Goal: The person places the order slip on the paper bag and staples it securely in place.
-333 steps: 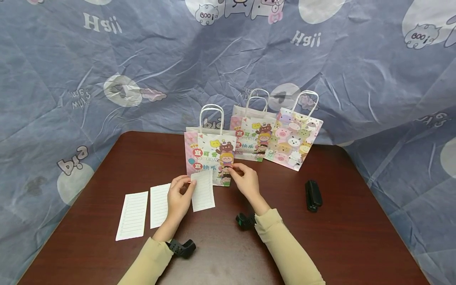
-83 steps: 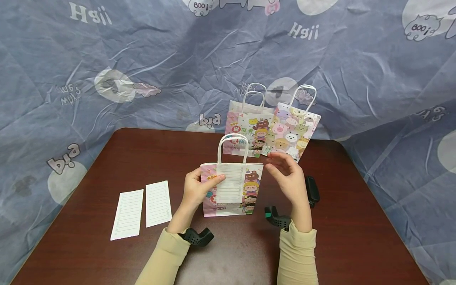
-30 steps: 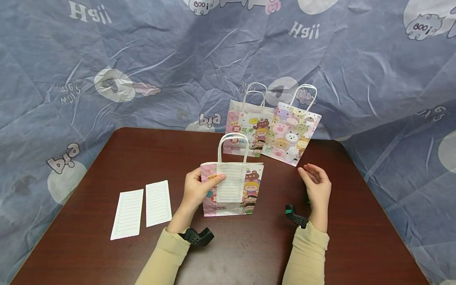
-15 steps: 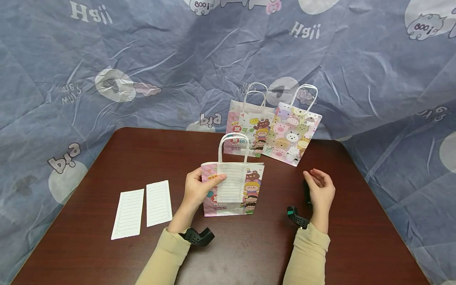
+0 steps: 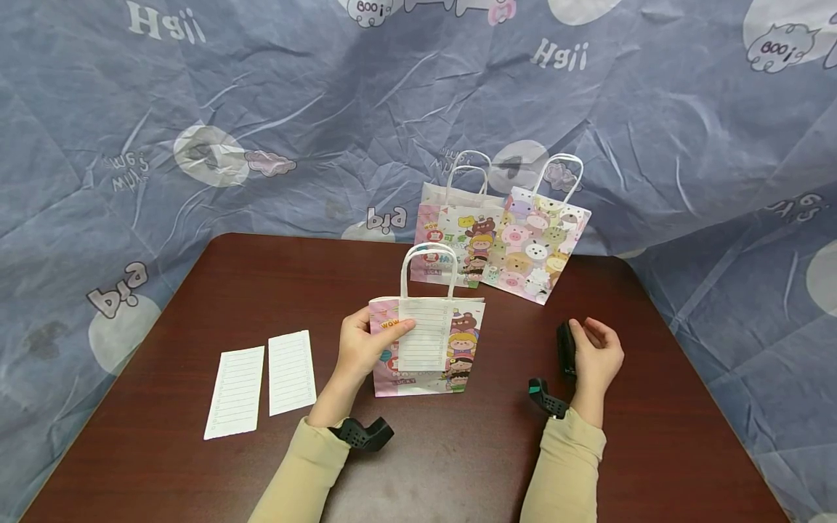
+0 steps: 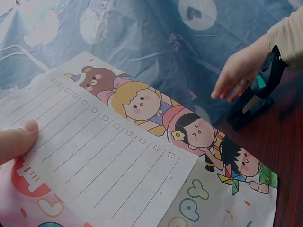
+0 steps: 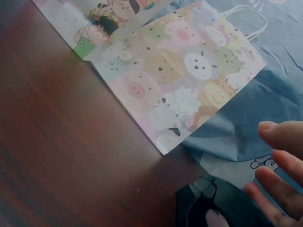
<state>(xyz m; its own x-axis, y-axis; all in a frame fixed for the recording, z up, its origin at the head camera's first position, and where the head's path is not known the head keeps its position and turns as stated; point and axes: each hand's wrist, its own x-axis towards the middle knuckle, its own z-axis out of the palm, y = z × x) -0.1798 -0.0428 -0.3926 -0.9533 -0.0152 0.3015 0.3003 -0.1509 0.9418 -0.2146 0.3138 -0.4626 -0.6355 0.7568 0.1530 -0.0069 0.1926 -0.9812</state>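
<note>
My left hand [image 5: 362,350] pinches a lined paper slip [image 5: 428,347] against the front of a cartoon-printed gift bag [image 5: 463,349]. The thumb lies on the slip's left side, while the other fingers are hidden behind the bag. In the left wrist view the slip's checkboxes [image 6: 116,126] run along the printed characters. My right hand [image 5: 596,359] is just right of the black stapler [image 5: 566,350], partly covering it in the head view. Its fingers are spread and loosely bent in the right wrist view, next to the stapler's dark body [image 7: 218,203], not wrapped around it.
Two more lined slips [image 5: 237,392] lie flat on the left of the brown table [image 5: 418,465]. Behind, a matching gift bag [image 5: 431,232] stands beside an animal-print bag [image 5: 538,247] that leans to the right. A blue printed cloth [image 5: 294,87] hangs beyond the table.
My right hand has left the bag's right side and moved right and down to the stapler, its fingers spreading apart. The left hand, slip and bag have stayed still over the last seconds.
</note>
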